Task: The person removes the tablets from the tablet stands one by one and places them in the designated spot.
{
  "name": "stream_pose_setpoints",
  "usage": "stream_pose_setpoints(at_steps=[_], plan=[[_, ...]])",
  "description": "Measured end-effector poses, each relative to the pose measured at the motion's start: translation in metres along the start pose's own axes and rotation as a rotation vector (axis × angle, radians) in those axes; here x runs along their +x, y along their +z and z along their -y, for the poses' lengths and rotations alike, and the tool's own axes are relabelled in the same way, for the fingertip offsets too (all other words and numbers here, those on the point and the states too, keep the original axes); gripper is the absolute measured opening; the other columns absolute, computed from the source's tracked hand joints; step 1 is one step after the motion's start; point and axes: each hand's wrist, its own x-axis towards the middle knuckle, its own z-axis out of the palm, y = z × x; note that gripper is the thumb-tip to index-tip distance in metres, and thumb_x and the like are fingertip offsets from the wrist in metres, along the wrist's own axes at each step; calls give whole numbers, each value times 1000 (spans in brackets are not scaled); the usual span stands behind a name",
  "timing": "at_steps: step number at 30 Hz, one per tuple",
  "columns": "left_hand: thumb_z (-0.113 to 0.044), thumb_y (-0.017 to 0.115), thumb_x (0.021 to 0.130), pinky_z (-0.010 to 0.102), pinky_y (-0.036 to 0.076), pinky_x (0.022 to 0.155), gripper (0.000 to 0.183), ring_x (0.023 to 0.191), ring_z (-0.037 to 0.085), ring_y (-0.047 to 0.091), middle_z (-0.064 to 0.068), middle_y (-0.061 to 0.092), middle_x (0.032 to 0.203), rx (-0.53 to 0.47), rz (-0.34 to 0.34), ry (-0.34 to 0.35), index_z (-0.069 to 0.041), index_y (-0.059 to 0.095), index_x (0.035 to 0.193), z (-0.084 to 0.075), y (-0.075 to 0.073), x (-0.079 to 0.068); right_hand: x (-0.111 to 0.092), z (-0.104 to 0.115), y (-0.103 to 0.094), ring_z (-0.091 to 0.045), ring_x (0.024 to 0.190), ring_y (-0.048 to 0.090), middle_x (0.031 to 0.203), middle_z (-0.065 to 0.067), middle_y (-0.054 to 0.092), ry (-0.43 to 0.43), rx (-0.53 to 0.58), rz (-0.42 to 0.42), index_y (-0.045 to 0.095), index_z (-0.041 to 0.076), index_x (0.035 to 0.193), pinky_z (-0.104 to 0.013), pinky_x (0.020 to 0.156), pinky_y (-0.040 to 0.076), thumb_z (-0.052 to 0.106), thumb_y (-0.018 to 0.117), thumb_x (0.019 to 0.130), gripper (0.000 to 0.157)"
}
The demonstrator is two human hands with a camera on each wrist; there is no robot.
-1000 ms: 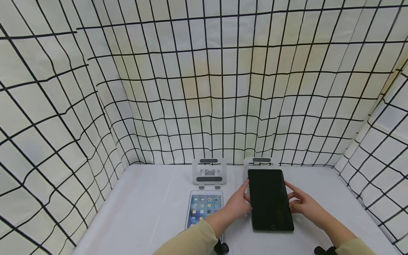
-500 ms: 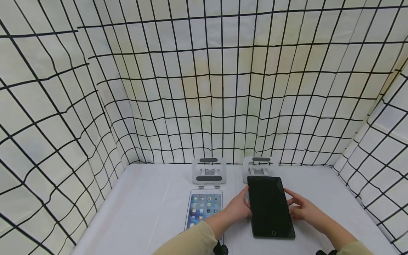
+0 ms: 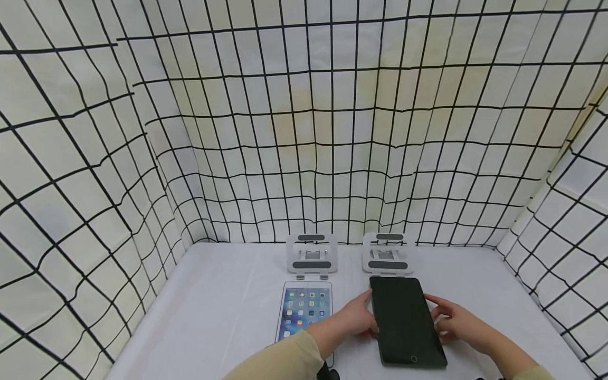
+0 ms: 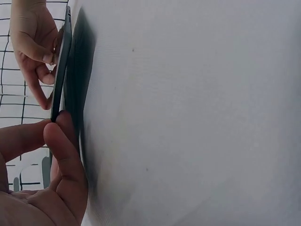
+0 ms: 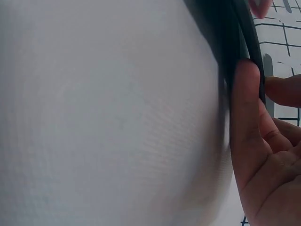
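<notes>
Both hands hold a black tablet [image 3: 407, 319] by its long sides, its dark screen facing up and its round button at the near end. My left hand [image 3: 353, 317] grips the left edge, and my right hand [image 3: 458, 324] the right edge. In the left wrist view the tablet [image 4: 62, 66] hovers low over the white table with its shadow beneath, and the left fingers [image 4: 68, 155] pinch its edge. The right wrist view has the right hand [image 5: 258, 141] with a finger under the tablet [image 5: 254, 40] and the thumb on top.
Two grey-white folding stands, the left stand [image 3: 311, 265] and the right stand [image 3: 388, 265], stand side by side at the back. A white tablet [image 3: 306, 309] with lit app icons lies before the left one, partly behind the left forearm. White black-gridded cloth walls [image 3: 332, 132] surround the white table [image 3: 214, 311].
The black tablet has come toward me and lower, away from the right stand, which now shows fully. Both hands have moved with it, keeping hold. The white tablet has stayed put.
</notes>
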Motion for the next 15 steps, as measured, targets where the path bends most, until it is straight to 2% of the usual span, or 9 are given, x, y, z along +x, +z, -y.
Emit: stream_pose_setpoints(at_steps=[8,15], plan=[[12,73,76,20,46,45,89,46,12,51,10,66,72,-15,22,-82,-17,39,153,3,2,4,-2,0,2,-26,83,61,104,-13,56,9,-2,-2,21,-8,152,-38,67,57,-6,57,80,80],[13,72,78,21,49,45,87,49,13,60,12,69,69,-57,80,-105,-16,38,153,6,0,8,-4,2,2,-25,87,61,104,-13,55,8,-1,14,21,-9,151,-40,70,58,-4,58,80,81]])
